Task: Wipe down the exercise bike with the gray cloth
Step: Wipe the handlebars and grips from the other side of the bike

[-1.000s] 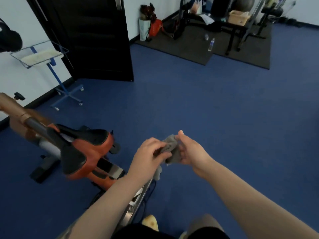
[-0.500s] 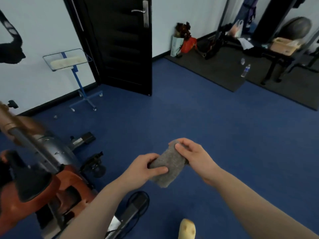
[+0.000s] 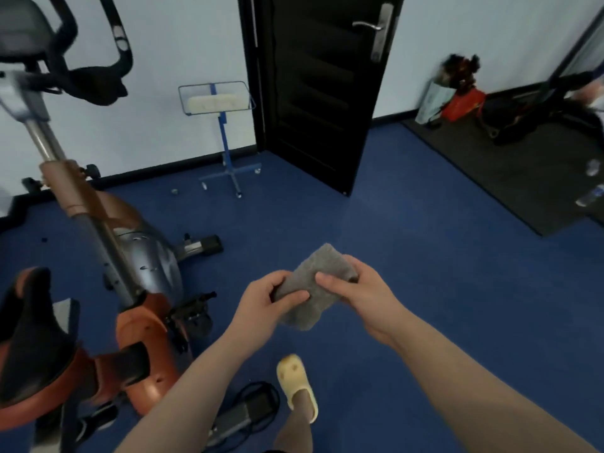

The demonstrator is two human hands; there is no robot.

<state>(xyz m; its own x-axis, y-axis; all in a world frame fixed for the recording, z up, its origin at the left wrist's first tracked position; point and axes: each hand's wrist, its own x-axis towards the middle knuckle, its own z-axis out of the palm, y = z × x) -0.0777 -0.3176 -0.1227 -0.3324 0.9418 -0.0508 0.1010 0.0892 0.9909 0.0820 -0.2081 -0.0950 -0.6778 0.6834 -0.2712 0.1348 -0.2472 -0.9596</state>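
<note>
A gym room with a dark blue floor point(image 3: 408, 256), pale walls and a black panelled door point(image 3: 320, 93) is filling the view, with a dark exercise mat point(image 3: 523, 178) lying far right and a blue wheeled stand carrying a wire tray point(image 3: 217, 99) standing by the far wall. Near the centre, the person is holding a folded gray fuzzy cloth point(image 3: 310, 289) between both hands, well apart from the bike. The left hand point(image 3: 264, 302) is gripping the cloth's near left edge, thumb on top and fingers curled beneath; the right hand point(image 3: 362, 289) is pinching its right side, thumb pressing across the top. On the left, the orange and silver exercise bike point(image 3: 137, 256) is standing with its black handlebars point(image 3: 81, 60) far and high, and its black and orange saddle point(image 3: 29, 338) near. A foot in a yellow slipper point(image 3: 295, 384) is showing below. The step appears to be readying the cloth; wiping looks not yet begun. The next move likely calls for carrying the cloth left to a bike surface.
</note>
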